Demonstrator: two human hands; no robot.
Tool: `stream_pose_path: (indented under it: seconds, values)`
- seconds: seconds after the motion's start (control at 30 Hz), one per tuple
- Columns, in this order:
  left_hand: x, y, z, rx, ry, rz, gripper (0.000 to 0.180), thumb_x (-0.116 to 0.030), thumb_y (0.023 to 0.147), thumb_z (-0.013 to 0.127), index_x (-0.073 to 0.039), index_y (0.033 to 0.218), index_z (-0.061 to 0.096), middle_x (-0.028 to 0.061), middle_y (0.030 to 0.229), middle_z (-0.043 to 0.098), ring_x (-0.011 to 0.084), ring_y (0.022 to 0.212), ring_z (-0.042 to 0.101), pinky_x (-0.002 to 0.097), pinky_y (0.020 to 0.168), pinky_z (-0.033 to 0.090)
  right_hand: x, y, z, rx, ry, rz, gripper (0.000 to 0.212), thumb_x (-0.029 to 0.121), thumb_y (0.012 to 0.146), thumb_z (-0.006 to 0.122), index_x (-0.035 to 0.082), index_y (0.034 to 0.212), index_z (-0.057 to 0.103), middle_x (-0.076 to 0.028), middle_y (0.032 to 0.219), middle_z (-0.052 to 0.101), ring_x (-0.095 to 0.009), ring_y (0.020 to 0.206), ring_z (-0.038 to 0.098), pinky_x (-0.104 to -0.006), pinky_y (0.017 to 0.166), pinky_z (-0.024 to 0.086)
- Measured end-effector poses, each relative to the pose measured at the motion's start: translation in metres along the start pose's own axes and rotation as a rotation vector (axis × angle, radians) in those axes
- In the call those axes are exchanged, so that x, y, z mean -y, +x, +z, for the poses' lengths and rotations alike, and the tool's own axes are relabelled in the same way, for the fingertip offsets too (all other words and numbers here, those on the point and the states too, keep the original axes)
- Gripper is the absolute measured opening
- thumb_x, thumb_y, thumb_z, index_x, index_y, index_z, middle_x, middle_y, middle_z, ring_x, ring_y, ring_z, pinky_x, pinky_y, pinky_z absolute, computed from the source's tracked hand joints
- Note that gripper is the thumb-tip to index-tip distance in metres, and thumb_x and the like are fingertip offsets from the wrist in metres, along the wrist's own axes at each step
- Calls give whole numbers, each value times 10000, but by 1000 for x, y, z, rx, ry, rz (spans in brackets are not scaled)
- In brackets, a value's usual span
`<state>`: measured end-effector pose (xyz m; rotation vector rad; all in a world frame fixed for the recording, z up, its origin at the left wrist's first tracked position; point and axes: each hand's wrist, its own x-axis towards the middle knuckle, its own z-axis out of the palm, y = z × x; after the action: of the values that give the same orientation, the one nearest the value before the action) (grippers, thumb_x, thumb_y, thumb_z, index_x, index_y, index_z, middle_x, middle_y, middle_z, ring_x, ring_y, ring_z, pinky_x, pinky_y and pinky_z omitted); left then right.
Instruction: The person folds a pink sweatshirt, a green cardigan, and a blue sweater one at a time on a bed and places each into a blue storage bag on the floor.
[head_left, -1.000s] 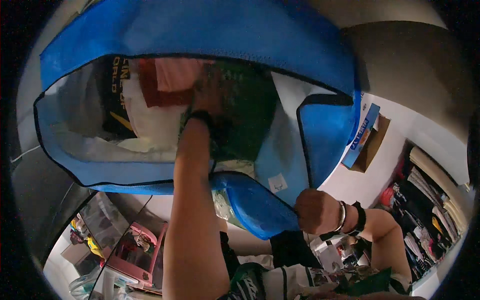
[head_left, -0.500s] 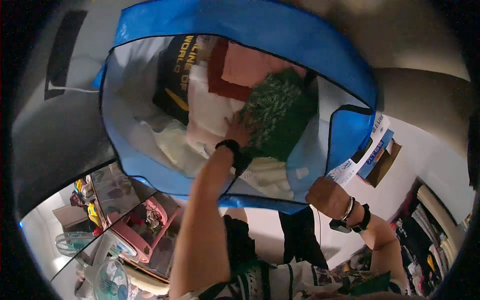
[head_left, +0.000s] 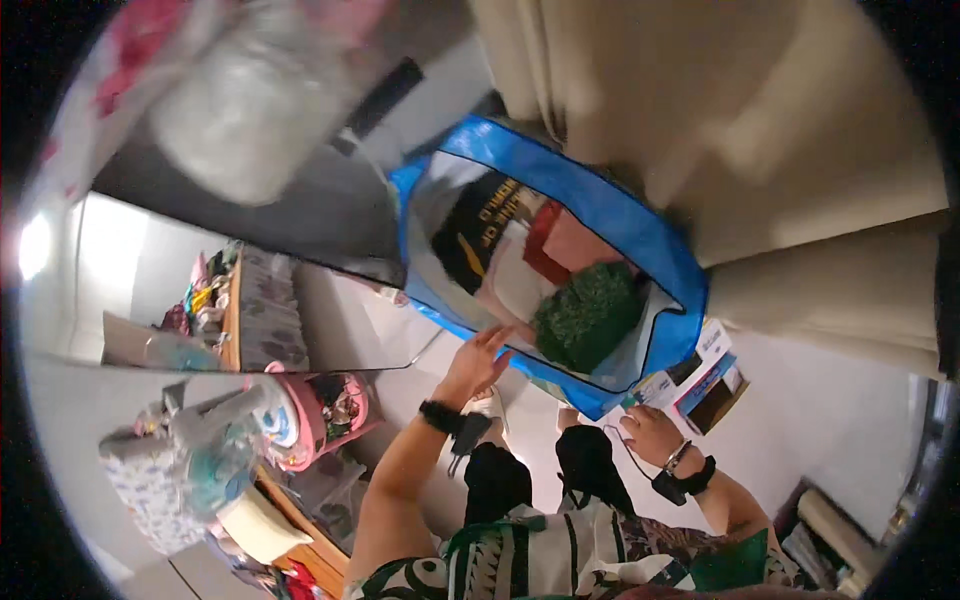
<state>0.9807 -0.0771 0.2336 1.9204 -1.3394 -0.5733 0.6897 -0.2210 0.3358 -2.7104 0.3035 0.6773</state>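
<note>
A large blue storage bag (head_left: 688,270) stands with its top spread wide. Inside lie folded clothes: a dark green patterned garment (head_left: 592,315), a pink one (head_left: 582,247), a dark red one (head_left: 541,242), a whitish one (head_left: 518,280) and a black one with yellow print (head_left: 465,235). My left hand (head_left: 478,362) is at the bag's near rim, fingers stretched and apart, holding nothing. Close to the bag's near right corner is my right hand (head_left: 650,435), its fingers loosely bent and apart. A thin dark cord runs beside it.
Beige curtains (head_left: 800,130) hang beyond the bag. An open carton (head_left: 712,395) sits on the floor at its right. To the left are a mirror, a pink basket (head_left: 305,430) and a clear fan-like object. A blurred pale bundle (head_left: 250,120) hangs at upper left.
My left hand has come up off the clothes inside the bag to its near rim. My right hand has left the rim. The view has drawn back, and the bag looks smaller.
</note>
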Motion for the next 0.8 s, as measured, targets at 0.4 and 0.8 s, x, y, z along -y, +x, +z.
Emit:
stream_pose_path:
  seconds: [0.4, 0.8]
  values:
    - [-55, -360, 23, 270, -100, -759, 378, -270, 688, 566, -31, 981, 549, 177, 946, 568, 319, 905, 533, 399, 801, 417, 93, 10, -47, 359, -269, -255, 296, 236, 660, 606, 32, 861, 530, -166, 880, 539, -309, 868, 516, -408, 735, 422]
    - [-185, -586, 148, -639, -357, -1259, 415, -292, 712, 561, -44, 1043, 522, 144, 866, 600, 299, 801, 573, 368, 717, 454, 247, -24, 32, 370, -602, -883, 326, 237, 672, 597, 17, 896, 509, -178, 872, 535, -326, 831, 531, -403, 724, 440]
